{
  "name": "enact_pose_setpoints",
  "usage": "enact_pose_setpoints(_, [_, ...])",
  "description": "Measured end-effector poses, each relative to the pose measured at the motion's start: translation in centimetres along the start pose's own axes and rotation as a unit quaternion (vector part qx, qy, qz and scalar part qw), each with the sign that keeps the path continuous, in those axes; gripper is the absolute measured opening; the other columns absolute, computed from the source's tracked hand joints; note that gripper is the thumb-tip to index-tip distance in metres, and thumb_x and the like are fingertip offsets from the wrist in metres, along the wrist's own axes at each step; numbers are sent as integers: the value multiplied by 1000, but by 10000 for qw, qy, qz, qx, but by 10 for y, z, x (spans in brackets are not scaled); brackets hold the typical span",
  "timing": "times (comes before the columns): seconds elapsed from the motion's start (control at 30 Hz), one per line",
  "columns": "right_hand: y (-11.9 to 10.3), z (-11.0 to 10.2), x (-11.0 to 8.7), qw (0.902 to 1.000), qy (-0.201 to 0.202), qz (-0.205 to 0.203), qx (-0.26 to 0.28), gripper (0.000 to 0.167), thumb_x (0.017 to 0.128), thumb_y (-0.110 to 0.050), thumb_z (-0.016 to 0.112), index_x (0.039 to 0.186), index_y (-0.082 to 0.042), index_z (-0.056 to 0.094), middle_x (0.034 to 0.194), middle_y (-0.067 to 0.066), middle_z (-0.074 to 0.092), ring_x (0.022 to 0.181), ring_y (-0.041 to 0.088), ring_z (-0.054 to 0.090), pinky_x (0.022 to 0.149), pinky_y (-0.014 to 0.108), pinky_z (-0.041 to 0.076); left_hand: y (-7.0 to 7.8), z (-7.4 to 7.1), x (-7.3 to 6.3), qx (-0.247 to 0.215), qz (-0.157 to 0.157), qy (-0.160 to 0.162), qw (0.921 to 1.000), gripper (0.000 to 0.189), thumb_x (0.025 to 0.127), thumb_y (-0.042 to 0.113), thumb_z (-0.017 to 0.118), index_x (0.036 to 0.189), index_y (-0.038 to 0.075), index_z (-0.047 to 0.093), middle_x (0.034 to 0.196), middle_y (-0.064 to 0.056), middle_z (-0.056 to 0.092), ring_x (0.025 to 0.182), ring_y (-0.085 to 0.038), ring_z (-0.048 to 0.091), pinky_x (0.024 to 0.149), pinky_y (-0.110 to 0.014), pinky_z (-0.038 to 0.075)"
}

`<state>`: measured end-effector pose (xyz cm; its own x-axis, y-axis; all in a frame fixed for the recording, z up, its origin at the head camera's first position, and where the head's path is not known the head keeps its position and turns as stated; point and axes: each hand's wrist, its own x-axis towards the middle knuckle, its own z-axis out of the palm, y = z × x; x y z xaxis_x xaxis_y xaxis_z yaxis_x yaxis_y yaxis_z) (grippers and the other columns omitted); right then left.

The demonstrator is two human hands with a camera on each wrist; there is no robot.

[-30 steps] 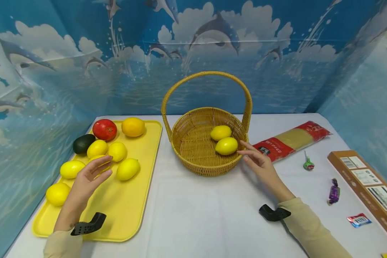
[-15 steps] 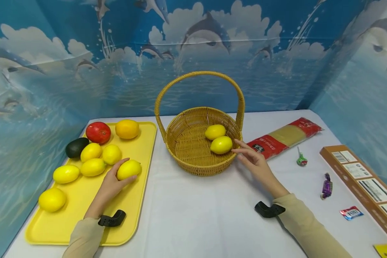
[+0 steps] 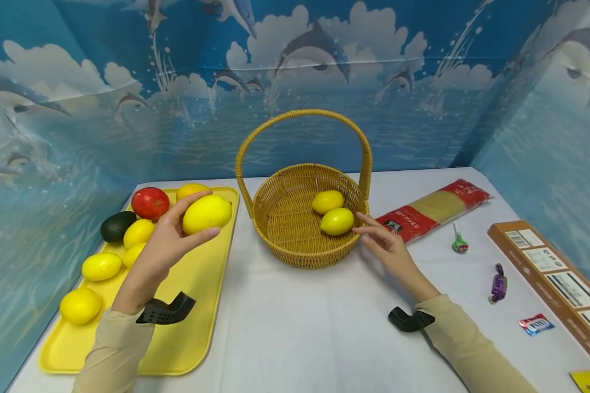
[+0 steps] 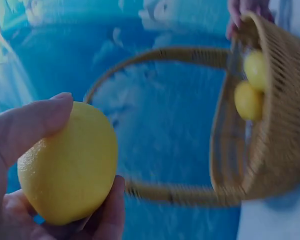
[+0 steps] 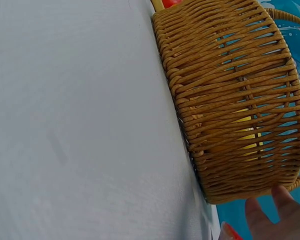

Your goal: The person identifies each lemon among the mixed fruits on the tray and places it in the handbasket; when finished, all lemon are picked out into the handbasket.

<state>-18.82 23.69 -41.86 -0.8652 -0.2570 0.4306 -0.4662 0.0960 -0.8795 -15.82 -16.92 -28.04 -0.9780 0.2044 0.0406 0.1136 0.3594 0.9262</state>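
A yellow lemon (image 3: 207, 214) is gripped between the thumb and fingers of my left hand (image 3: 159, 245), raised over the yellow tray (image 3: 187, 327). In the left wrist view the same lemon (image 4: 72, 162) fills the near left, with the wicker basket (image 4: 285, 120) beyond it. My right hand (image 3: 390, 254) touches the right rim of that basket (image 3: 305, 259), its fingers loosely extended. Two lemons lie inside, one in front (image 3: 336, 221) and another just behind (image 3: 328, 201). Through the weave in the right wrist view some yellow shows, and fingertips (image 5: 282, 197) sit beside the rim.
On the tray are several more lemons (image 3: 81, 305), a dark green avocado (image 3: 118, 226), a red fruit (image 3: 149, 203) and an orange-yellow fruit (image 3: 189, 190). Rightward lie a red-and-clear food packet (image 3: 437, 210), lollipop (image 3: 460, 243), purple candy (image 3: 498, 284), small packet (image 3: 536, 324) and cardboard box (image 3: 546, 273).
My left hand reached across the tray, took the lemon nearest its right edge and lifted it up toward the basket. My right hand has stayed at the basket's rim.
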Motion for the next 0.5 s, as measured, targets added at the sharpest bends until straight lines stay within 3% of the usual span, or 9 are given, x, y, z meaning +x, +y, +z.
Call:
enact_pose_setpoints(0.13, [1,-2,0,10000,4,-26,-20,25,94,6,49,117,8,59,146,18,32,136,25,23,102,21,30,32,21,22,-251,466,-609,9967,67,83,28,73,141,29,39,136,0,36,111,-26,46,88,-39,46])
enact_pose_setpoints(0.23, [-1,-2,0,10000,30,-18,-14,24,94,8,48,116,8,59,145,19,32,136,25,24,101,20,30,39,43,46,-572,744,-1136,9891,66,84,25,72,141,26,39,136,0,37,111,-26,48,88,-43,46])
enact_pose_setpoints(0.4, [-14,2,0,10000,-2,-87,-34,24,93,12,47,114,12,58,143,27,31,135,32,24,100,20,32,25,86,84,-639,714,-1775,9794,63,84,22,72,140,21,43,133,0,42,109,-24,50,87,-42,45])
enact_pose_setpoints(0.5, [-24,4,0,9999,-15,-63,-98,23,93,12,46,113,14,57,142,29,30,134,35,24,99,19,32,8,109,98,-317,564,-2104,9755,62,83,23,74,138,19,47,131,0,45,107,-22,51,87,-38,45])
